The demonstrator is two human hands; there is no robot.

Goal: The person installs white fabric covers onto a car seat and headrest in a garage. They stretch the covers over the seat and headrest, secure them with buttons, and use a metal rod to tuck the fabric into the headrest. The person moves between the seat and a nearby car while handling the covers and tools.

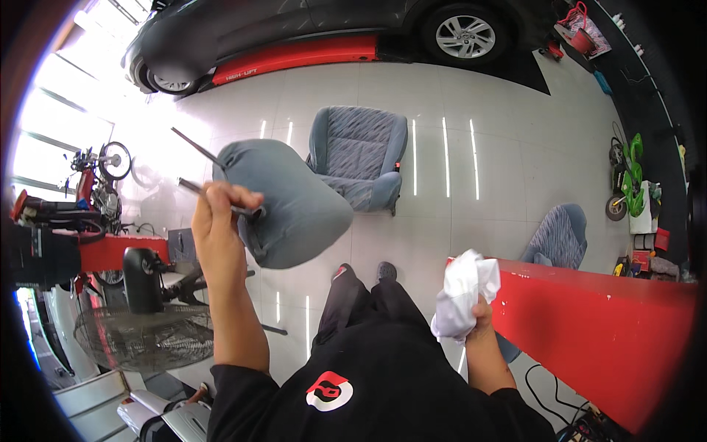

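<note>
My left hand [221, 206] is closed round one metal post of a grey-blue car headrest [294, 206], which it holds up in the air. The other post sticks out past my fingers to the upper left. Bunched in my right hand [482, 317] is a white cloth [469, 291], held beside the end of a red beam. Beyond the headrest, on the floor, stands a grey-blue patterned car seat [359, 147], partly covered by the headrest.
Another patterned seat piece [557, 236] stands behind the red beam [596, 324] at right. A black fan [143, 335] is near my left forearm. A dark car [331, 22] is at the far side by a red lift. Motorcycles [103, 184] are at left, a green minibike [630, 177] right.
</note>
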